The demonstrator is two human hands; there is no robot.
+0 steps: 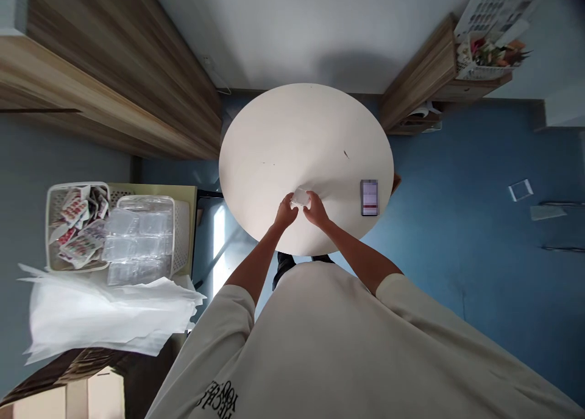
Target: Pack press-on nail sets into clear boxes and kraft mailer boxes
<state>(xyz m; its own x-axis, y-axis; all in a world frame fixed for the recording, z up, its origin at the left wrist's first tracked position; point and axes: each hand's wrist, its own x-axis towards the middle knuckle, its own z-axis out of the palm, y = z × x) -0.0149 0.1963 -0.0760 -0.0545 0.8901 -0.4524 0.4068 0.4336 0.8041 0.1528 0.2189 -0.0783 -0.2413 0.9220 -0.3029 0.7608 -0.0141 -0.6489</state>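
Note:
Between my two hands, over the near part of the round white table (301, 126), is a small clear plastic box (300, 197). My left hand (286, 211) has its fingers closed on the box's left side. On its right side, my right hand (315, 210) grips it with bent fingers. Whether the box holds anything is too small to tell. A phone (369, 198) with a lit screen lies on the table to the right of my hands.
On a side stand at left, one white basket (51, 224) holds printed packets and another (181, 236) holds stacked clear plastic boxes (137, 239). White sheets (109, 315) lie in front of them. Wooden cabinets (137, 59) flank the table, and a wall stands behind it.

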